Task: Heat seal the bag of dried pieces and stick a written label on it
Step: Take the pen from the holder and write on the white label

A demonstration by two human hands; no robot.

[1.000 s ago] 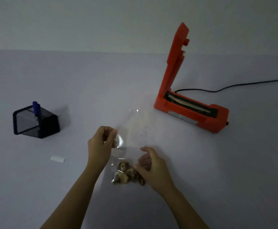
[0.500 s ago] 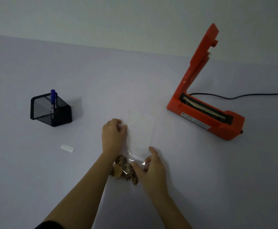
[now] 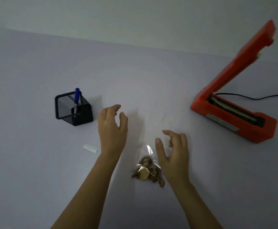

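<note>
A clear plastic bag [image 3: 145, 129] lies flat on the pale table, its brown dried pieces [image 3: 148, 171] bunched at the near end. My left hand [image 3: 111, 128] hovers just left of the bag with fingers spread and nothing in it. My right hand [image 3: 173, 151] hovers at the bag's right side, fingers apart, also holding nothing. The orange heat sealer [image 3: 234, 116] stands to the right with its arm raised. A small white label [image 3: 90, 148] lies on the table left of my left forearm.
A black mesh pen holder [image 3: 73, 109] with a blue pen [image 3: 76, 100] stands at the left. The sealer's black cord [image 3: 258, 97] runs off to the right. The table's far edge meets a pale wall [image 3: 135, 19].
Both hands have let go of the bag and lifted apart; it now lies flat on the table. The view has shifted, so the sealer sits further right.
</note>
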